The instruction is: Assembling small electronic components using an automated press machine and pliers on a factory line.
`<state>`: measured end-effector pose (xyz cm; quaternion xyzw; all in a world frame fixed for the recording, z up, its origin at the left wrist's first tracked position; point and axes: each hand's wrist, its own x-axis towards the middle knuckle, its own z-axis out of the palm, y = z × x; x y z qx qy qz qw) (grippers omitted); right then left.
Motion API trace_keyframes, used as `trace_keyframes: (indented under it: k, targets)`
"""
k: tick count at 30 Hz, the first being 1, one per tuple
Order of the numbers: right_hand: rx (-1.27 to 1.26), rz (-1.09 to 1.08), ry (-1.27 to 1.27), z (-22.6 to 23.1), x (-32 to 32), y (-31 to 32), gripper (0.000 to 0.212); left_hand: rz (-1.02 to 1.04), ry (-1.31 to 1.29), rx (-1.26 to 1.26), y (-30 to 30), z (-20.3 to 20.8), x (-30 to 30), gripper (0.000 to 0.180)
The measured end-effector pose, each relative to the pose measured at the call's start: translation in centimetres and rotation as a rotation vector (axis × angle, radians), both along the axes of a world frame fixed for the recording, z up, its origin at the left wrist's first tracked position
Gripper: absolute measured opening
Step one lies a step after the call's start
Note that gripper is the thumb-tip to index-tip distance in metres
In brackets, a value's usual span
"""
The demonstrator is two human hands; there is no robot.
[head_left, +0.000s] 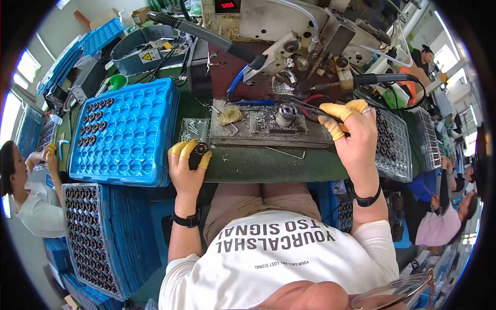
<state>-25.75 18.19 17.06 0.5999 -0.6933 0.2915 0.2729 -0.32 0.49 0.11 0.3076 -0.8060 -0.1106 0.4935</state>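
Observation:
My left hand [187, 163], with yellow covers on its fingertips, grips a small dark round part [198, 154] at the near edge of the bench. Raised at the right, my right hand [352, 124] is closed on a slim dark tweezers-like tool [309, 108]. That tool points left toward a short metal cylinder fixture [285, 114] on a steel base plate [243, 135]. Dark debris lies around the fixture. A clear box of metal pins [195, 127] stands just beyond my left hand. Beside the fixture are a yellow sponge [230, 116] and a blue-handled tool [256, 102].
A blue tray [121, 137] at the left holds several dark round parts. Stacked trays [90, 232] stand below it; a clear tray [395, 144] lies at the right. Two soldering irons [217, 41] [380, 78] frame the machine. A hex key [285, 153] lies near the bench edge. Co-workers sit at both sides.

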Motion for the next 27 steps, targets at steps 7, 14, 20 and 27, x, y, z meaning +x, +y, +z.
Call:
trace_keyframes:
  k: [7, 14, 20, 27]
  targets:
    - [0.079, -0.103, 0.238, 1.7, -0.1, -1.1, 0.011, -0.023, 0.016, 0.016, 0.1, -0.3, 0.2, 0.041]
    - [0.097, -0.118, 0.246, 2.5, 0.9, -0.9, 0.011, -0.039, 0.024, -0.003, 0.1, -0.3, 0.1, 0.042]
    - [0.177, -0.154, 0.260, 3.2, 1.1, -0.7, 0.011, -0.034, 0.032, -0.004, 0.1, -0.5, 0.4, 0.042]
    - [0.167, -0.143, 0.262, 2.6, 1.1, -0.5, 0.011, -0.044, 0.023, -0.027, 0.1, -0.4, 0.3, 0.042]
